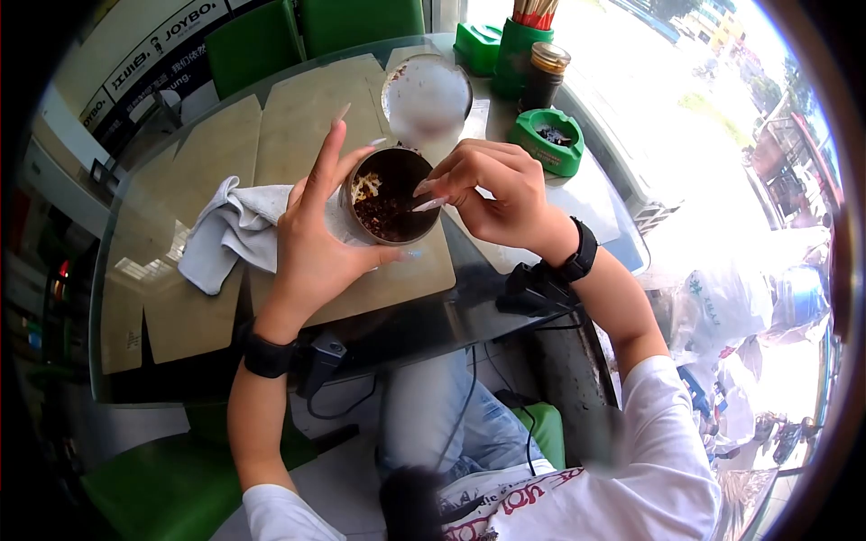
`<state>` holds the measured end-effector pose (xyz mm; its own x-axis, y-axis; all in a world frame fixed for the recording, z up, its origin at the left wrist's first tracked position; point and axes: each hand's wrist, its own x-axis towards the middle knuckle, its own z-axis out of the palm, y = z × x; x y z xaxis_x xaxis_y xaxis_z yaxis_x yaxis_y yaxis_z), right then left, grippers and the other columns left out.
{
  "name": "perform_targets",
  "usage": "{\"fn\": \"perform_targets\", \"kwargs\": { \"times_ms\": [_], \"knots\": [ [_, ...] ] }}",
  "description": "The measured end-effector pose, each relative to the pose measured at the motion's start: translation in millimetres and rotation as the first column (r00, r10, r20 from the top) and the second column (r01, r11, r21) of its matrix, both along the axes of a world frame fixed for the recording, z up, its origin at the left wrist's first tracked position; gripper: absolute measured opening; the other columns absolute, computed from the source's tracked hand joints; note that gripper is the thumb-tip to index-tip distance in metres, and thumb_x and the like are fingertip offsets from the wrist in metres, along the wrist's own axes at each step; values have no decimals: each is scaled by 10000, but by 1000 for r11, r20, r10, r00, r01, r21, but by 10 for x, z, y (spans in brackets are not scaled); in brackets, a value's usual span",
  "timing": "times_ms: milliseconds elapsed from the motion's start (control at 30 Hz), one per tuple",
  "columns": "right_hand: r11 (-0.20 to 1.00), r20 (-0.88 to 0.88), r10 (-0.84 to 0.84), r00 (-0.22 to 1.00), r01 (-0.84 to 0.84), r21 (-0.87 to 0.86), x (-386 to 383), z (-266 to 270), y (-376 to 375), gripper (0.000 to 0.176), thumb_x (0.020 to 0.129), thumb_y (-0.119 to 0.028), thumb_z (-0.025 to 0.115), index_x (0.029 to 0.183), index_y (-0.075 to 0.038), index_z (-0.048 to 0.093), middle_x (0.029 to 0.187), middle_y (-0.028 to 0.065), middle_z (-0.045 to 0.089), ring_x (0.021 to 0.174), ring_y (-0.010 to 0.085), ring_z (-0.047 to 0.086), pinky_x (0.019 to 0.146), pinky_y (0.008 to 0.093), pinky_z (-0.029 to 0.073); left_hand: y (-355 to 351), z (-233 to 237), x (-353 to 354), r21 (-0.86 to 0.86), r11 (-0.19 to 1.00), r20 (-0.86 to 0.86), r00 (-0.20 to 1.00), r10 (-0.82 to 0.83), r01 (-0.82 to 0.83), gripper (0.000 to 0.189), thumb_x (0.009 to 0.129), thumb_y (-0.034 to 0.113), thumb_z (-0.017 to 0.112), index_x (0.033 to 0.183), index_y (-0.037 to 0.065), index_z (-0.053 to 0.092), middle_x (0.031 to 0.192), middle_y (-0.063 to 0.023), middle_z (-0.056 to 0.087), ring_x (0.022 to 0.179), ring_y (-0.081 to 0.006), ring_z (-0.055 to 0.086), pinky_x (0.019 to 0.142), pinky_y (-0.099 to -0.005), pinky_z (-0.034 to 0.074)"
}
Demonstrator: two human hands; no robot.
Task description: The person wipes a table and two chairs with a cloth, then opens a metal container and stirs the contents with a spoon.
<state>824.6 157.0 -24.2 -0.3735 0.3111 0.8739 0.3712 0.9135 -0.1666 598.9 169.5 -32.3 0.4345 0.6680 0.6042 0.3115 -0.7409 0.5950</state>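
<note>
My left hand (311,230) is wrapped round the side of a round metal container (393,241), with the thumb on its near side and the index finger raised away. Inside lie dark reddish-brown flakes that look like chili (383,209), with a paler clump near the left wall. Over the right rim comes my right hand (496,194), its thumb and fingers pinched together just inside the opening. What sits in that pinch, if anything, is hidden. A grey-white cloth (230,234) lies on the table beside my left hand. Beyond the container is a round, silvery, lid-like piece (426,99), partly blurred.
At the back right of the glass-topped table (180,307) stand a green holder of chopsticks (521,59), a dark jar (545,77), a green box (478,47) and a green ashtray (548,162). Green chairs (361,25) are behind. Plastic bags (731,298) lie to the right.
</note>
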Motion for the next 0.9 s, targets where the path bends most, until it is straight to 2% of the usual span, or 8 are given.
{"fn": "perform_targets", "kwargs": {
  "times_ms": [200, 333, 400, 467, 567, 700, 800, 900],
  "knots": [
    [977, -88, -84, 993, 99, 187, -23, 41, -23, 203, 658, 130, 582, 747, -52, 568, 724, 46, 652, 641, 218, 633, 522, 305, 506, -46, -1, 9, -23, 998, -58, 997, -51, 50, 1288, 466, 154, 924, 1524, 196, 190, 1292, -47, 608, 1184, -286, 540, 1048, -417, 373],
    [957, -82, -31, 996, 53, 285, -4, 50, -52, 188, 755, 135, 608, 807, -46, 595, 812, 76, 720, 610, 167, 626, 532, 246, 481, -42, -21, 8, -68, 991, -26, 992, -121, 119, 1290, 466, 165, 926, 1524, 194, 188, 1297, -51, 604, 1194, -304, 529, 1061, -425, 362],
    [963, 22, -50, 999, 43, 266, -16, 53, -117, 179, 752, 82, 655, 836, -73, 623, 861, 55, 729, 681, 200, 600, 618, 284, 503, -46, -24, 8, -71, 986, -36, 988, -151, 148, 1293, 465, 163, 927, 1524, 192, 186, 1299, -54, 602, 1203, -312, 521, 1058, -421, 367],
    [975, 116, 56, 992, -79, 207, -63, 79, -78, 167, 749, 66, 664, 822, -83, 644, 863, 17, 721, 777, 212, 583, 696, 312, 499, -33, -33, 3, -60, 989, -52, 989, -139, 135, 1294, 464, 158, 926, 1524, 190, 185, 1300, -57, 602, 1211, -313, 515, 1056, -421, 370],
    [986, 138, 141, 980, -152, 71, -47, 86, -75, 157, 753, 66, 659, 785, -88, 650, 851, -5, 709, 823, 214, 573, 725, 321, 489, -14, -44, -5, -70, 991, -46, 992, -117, 113, 1294, 463, 157, 926, 1524, 191, 186, 1301, -58, 601, 1217, -309, 513, 1063, -425, 358],
    [994, 154, 96, 983, -104, 44, 29, 152, -78, 173, 731, 89, 658, 761, -80, 640, 797, -6, 693, 792, 212, 565, 709, 314, 491, -25, -39, 6, -82, 987, -12, 990, -143, 141, 1291, 462, 154, 926, 1524, 189, 191, 1306, -57, 597, 1217, -313, 510, 1070, -431, 345],
    [992, 64, 2, 998, -10, 129, 34, 145, -29, 177, 644, 43, 674, 724, -106, 620, 718, 3, 592, 752, 226, 560, 625, 324, 471, -37, -33, -4, -64, 994, -60, 994, -95, 91, 1286, 470, 160, 926, 1524, 184, 188, 1315, -58, 591, 1219, -290, 523, 1071, -440, 333],
    [984, -50, -89, 995, 95, 149, 50, 189, -66, 185, 641, 63, 677, 714, -100, 632, 681, -1, 594, 705, 216, 554, 589, 302, 464, 2, -28, -13, -10, 997, -71, 995, -74, 73, 1275, 484, 181, 925, 1523, 177, 187, 1322, -59, 586, 1212, -258, 547, 1075, -453, 307]
  ]
}}
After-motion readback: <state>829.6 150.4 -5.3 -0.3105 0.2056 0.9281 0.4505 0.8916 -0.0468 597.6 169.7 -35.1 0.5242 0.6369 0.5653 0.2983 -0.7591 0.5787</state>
